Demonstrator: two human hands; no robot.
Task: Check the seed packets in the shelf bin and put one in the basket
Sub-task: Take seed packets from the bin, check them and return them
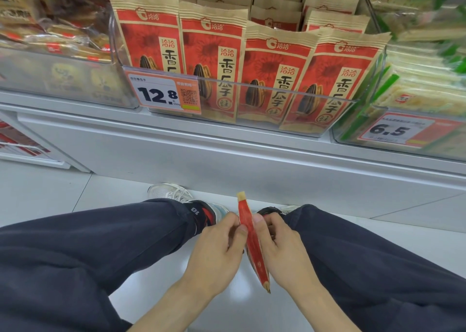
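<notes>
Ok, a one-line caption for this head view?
Both hands, left and right, hold a seed packet edge-on before the shelf bin.

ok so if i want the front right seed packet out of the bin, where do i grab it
Pinch the tan sealed top strip of the front right seed packet, coming from above. It stands upright, and the clear bin front wall covers its lower half, so only the top edge is free. It overlaps its left neighbour, so lift straight up. Both hands are busy: the left hand and right hand pinch another packet.

Shelf bin (252, 89) open on top; clear front wall blocks straight entry. Price tag (164, 93) covers front-left corner. Packets (272, 72) packed tight, edge to edge. Floor (239, 306) between knees free.
</notes>
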